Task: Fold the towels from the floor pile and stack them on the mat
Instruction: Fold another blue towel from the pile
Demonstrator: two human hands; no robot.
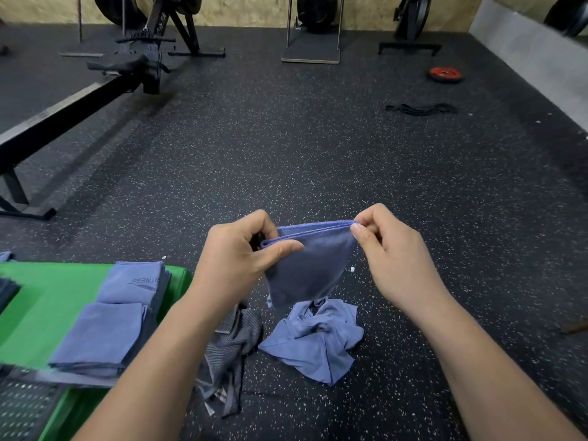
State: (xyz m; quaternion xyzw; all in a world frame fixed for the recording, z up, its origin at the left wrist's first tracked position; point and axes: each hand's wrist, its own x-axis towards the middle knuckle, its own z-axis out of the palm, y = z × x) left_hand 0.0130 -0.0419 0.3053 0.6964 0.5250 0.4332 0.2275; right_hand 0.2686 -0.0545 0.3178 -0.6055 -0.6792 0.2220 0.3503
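Black speckled rubber floor (318, 154) with a flat green mat (47, 297) at lower left. On the mat's right part lie two stacks of folded blue cloth towels, edges touching: nearer stack (98, 338), farther stack (133, 281). On the floor just right of the mat, a crumpled blue towel (315, 342) lies beside a crumpled grey striped towel (226, 351). Above these, a folded blue towel (311, 265) hangs in the air. The left hand (235, 259) pinches its upper left corner between thumb and curled fingers; the right hand (391, 259) pinches the upper right corner likewise.
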